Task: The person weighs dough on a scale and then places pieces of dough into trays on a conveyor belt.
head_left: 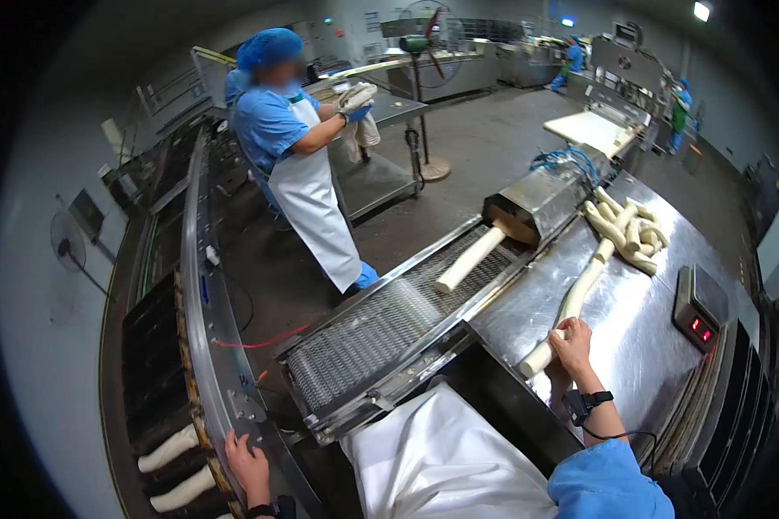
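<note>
My right hand (571, 346) is closed over the near end of a long pale dough roll (582, 288), which lies on the steel table (515, 322). That roll stretches back towards a heap of dough rolls (634, 232) at the table's far side. My left hand (247, 467) holds nothing, its fingers apart, beside the metal rail of the pan line (201, 346). Just left of it, dough rolls (184, 490) lie in the dark baking pans (153, 359). Another dough roll (470, 259) rests on the mesh conveyor (363, 343), one end at the machine's outlet.
The steel moulding machine (541, 197) stands ahead, at the conveyor's far end. A scale with red digits (701, 307) sits at the table's right. Across the conveyor, a co-worker in a white apron (312, 208) holds cloth. A fan on a stand (420, 104) is behind.
</note>
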### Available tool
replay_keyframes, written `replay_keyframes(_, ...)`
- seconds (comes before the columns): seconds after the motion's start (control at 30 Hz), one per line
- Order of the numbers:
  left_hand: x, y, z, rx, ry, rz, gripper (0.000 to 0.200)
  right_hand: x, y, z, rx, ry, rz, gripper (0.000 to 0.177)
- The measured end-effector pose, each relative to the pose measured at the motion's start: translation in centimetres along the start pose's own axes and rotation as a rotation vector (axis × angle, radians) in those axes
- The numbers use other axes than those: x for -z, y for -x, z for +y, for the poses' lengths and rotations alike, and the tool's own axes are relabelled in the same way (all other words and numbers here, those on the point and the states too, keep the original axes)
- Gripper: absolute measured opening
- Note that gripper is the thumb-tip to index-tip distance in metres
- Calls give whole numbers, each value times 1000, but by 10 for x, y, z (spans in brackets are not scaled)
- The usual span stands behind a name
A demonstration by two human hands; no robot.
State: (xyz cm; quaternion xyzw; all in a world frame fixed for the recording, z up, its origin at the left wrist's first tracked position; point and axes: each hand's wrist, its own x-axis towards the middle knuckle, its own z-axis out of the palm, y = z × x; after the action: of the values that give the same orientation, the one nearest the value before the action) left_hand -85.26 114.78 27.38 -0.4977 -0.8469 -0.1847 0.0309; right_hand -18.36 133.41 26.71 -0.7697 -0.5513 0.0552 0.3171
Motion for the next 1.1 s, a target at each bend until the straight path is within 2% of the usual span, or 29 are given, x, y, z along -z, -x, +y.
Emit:
replay_keyframes(0.1, 0, 1, -2, -7, -21, -11, 33, 15, 24, 27, -69, 6, 130, 34)
replay_keyframes(0.17, -4, 3, -4, 34, -39, 1, 31, 42, 36, 25, -180, 11, 108, 44)
replay_keyframes(0.23, -9, 5, -4, 41, -44, 2, 31, 65, 46, 27, -269, -3, 113, 46)
replay_keyframes(0.3, -11, 4, -1, 43, -8, 52, 33, 74, 50, 42, -237, 39, 149, 51)
replay_keyframes(0.33, -20, -1, -3, 131, 0, 59, 35, 78, 50, 51, -337, -67, 73, 54)
replay_keyframes(0.37, -28, -7, 7, 117, -6, 59, 35, 81, 49, 62, -435, -174, -2, 58)
replay_keyframes(0.4, -36, -13, 17, 144, 101, 93, 37, 79, 48, 75, -494, -561, -46, 63)
replay_keyframes(0.43, -45, -17, 28, 171, 207, 127, 39, 99, 50, 54, -596, -853, -151, 59)
replay_keyframes(0.47, -60, -26, 42, 96, 181, 135, 43, 97, 52, 62, -718, -1137, -224, 57)
replay_keyframes(0.5, -61, -31, 74, 10, 283, 75, 44, 92, 55, 73, -832, -1423, -296, 55)
replay_keyframes(0.53, -58, -39, 116, -47, 312, -5, 45, 84, 56, 84, -903, -1580, -368, 56)
replay_keyframes(0.6, -71, -55, 173, -248, 376, -119, 47, 79, 58, 83, -936, -1624, -417, 55)
replay_keyframes(0.77, -100, -82, 302, -547, 386, -313, 56, 66, 63, 87, -924, -1642, -500, 52)
replay_keyframes(0.87, -129, -97, 340, -569, 295, -356, 61, 72, 63, 83, -954, -1616, -482, 48)
replay_keyframes(0.97, -138, -97, 361, -499, 175, -401, 63, 73, 63, 82, -945, -1639, -483, 47)
replay_keyframes(1.03, -138, -87, 371, -496, 151, -333, 59, 72, 59, 79, -955, -1575, -481, 45)
replay_keyframes(1.07, -140, -82, 372, -549, 221, -270, 53, 70, 57, 77, -953, -1576, -492, 45)
replay_keyframes(1.1, -143, -75, 373, -505, 318, -250, 46, 67, 55, 75, -913, -1565, -503, 45)
